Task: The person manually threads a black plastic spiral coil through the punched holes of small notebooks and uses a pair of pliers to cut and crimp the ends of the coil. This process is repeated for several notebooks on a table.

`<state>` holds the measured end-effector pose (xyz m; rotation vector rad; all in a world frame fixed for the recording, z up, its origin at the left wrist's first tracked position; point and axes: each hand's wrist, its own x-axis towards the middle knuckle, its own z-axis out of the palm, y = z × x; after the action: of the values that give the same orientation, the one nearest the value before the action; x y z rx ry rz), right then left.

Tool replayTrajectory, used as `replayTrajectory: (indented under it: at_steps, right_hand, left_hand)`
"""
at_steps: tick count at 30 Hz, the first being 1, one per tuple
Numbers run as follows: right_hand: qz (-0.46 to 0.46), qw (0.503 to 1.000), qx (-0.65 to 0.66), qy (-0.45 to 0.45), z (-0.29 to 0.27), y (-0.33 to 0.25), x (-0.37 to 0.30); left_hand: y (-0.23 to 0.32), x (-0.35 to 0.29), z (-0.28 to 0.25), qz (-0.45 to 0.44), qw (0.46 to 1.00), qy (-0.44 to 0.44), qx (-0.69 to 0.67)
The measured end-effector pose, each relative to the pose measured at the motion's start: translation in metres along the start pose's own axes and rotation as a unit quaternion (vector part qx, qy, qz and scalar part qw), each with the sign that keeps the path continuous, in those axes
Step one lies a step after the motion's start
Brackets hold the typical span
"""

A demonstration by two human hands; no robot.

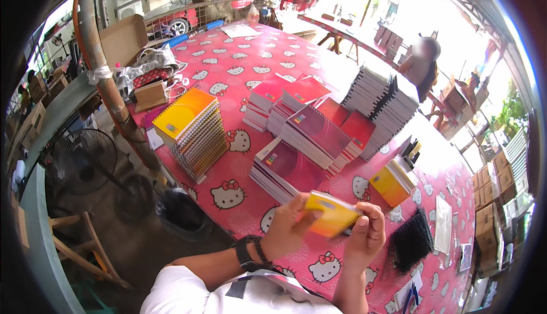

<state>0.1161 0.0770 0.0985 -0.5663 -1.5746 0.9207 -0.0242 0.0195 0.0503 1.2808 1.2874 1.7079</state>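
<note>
Between my two hands, above the near part of the table, is a small yellow spiral notebook [332, 214], tilted with its coil edge to the right. My left hand [288, 227] grips its left end, thumb across the cover. The fingers of my right hand [366, 235] close on its right end at the coil. Just beyond lies a stack of maroon-covered books [288, 168]. A short stack of yellow notebooks [393, 183] stands to the right, and a tall stack of yellow spiral notebooks [194, 129] rises at the left.
Red-covered stacks [299, 92] and tall stacks of coil-bound books [380, 100] fill the table's middle. Black binding coils [411, 240] and blue-handled pliers [410, 298] lie at the right. A metal pole [111, 94] and a fan [85, 163] stand left; another person [421, 66] is beyond.
</note>
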Motion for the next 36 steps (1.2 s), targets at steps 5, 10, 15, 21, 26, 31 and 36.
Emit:
replayTrajectory:
  at_steps: [5,10,15,21,26,31,36]
  right_hand:
    - [-0.013,0.976,-0.197,-0.089,-0.034,0.028,0.002]
    - [0.073,0.862,-0.471,-0.174,-0.078,0.091,-0.030]
    - [0.081,0.857,-0.481,-0.167,-0.076,0.113,-0.043]
    - [0.045,0.859,-0.461,-0.218,-0.065,0.122,-0.032]
    - [0.013,0.900,-0.356,-0.249,-0.070,0.130,0.003]
    - [-0.070,0.840,-0.538,0.008,-0.147,0.164,0.085]
    - [-0.061,0.784,-0.616,0.036,-0.184,0.199,0.114]
  left_hand:
    - [0.076,0.047,-0.122,0.149,0.917,0.311,0.200]
    - [0.096,0.100,-0.281,-0.005,0.743,0.238,0.626]
    - [0.054,0.102,-0.310,-0.050,0.750,0.157,0.640]
    - [0.060,0.104,-0.256,-0.066,0.798,0.085,0.593]
    - [0.048,0.085,-0.302,-0.078,0.794,0.095,0.596]
    - [0.055,0.099,-0.289,-0.138,0.786,0.059,0.600]
    - [0.060,0.099,-0.280,-0.037,0.714,0.109,0.690]
